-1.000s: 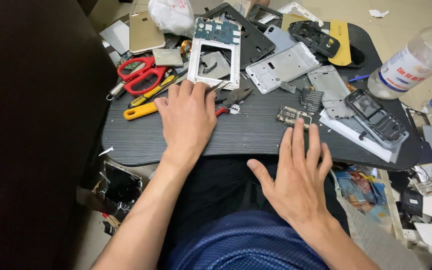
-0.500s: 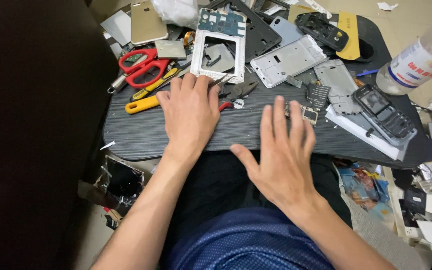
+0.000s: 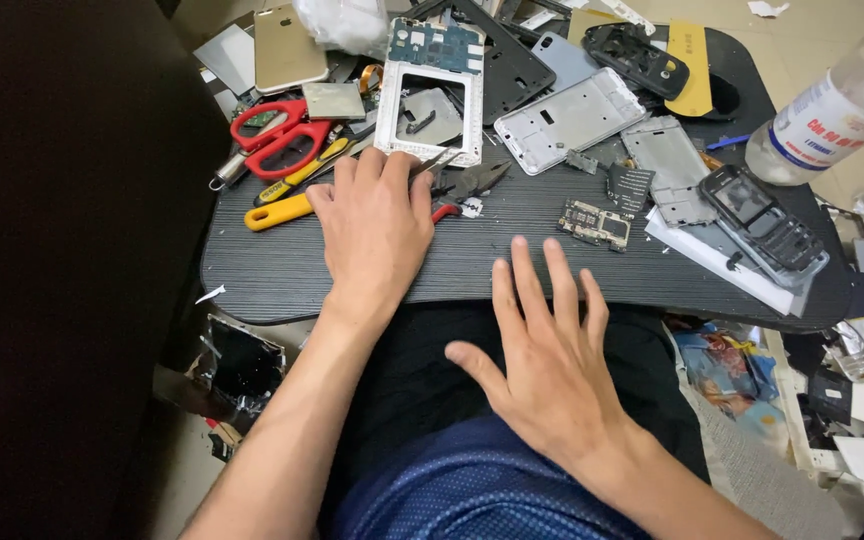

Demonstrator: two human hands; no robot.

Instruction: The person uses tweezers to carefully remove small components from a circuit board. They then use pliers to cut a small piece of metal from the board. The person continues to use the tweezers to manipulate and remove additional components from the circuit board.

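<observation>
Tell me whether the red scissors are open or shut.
Shut, as far as shows: the red scissors lie flat on the table, their two handle loops close together; the blades are hidden among the clutter.

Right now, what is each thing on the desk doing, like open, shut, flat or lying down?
Left hand: flat, palm down on the desk.
Right hand: open, fingers spread, holding nothing.
Red scissors: shut, lying flat.
Pliers: jaws slightly open.
Plastic bottle: lying on its side.
White phone frame: empty, lying flat.
</observation>
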